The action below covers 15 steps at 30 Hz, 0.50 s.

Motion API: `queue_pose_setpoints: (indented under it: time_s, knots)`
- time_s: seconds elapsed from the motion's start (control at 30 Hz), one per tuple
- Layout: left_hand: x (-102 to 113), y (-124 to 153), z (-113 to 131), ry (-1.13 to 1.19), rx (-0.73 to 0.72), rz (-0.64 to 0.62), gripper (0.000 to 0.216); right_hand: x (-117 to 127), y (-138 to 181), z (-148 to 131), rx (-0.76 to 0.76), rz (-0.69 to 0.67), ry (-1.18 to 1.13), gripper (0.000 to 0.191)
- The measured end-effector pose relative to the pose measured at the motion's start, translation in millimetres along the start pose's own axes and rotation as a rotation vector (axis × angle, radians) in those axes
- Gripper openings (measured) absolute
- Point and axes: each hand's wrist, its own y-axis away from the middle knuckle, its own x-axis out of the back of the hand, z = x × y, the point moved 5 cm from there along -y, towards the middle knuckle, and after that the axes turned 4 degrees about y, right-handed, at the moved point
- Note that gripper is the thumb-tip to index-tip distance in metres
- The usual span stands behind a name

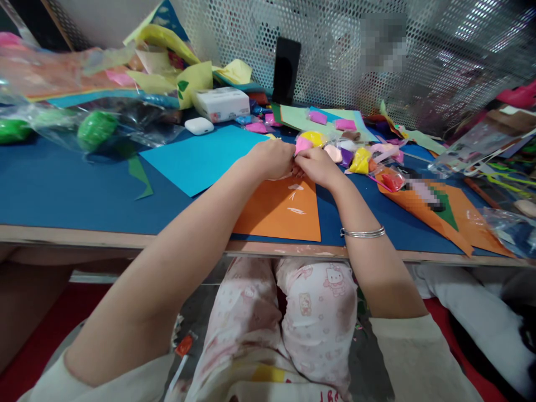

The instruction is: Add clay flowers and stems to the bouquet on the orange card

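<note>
Over the far part of an orange sheet of paper (276, 209), my left hand (277, 158) and my right hand (315, 166) meet with fingertips together. Both have curled, closed fingers, and whatever they pinch is hidden behind them. White marks (296, 210) show on the orange sheet. Just beyond the fingers sit a pink lump of clay (303, 145) and a yellow one (314, 138). A bright blue sheet (209, 156) lies left of my left hand. To the right of my right hand is a wrapped yellow lump (360, 161).
A phone (287, 70) leans on the perforated metal panel (234, 33). A white box (221, 104) and an earbud case (199, 126) stand at the back. Bagged green clay (97, 131) lies left, a folded orange sheet (422, 209) right, and a clear container (473, 145) far right.
</note>
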Motion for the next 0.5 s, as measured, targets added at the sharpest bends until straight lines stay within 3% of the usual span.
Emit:
queue_pose_setpoints:
  time_s: [0.5]
  knots:
    - [-0.8, -2.4, -0.3, -0.047, 0.006, -0.002, 0.037, -0.4, -0.4, 0.3, -0.007, 0.009, -0.005, 0.028]
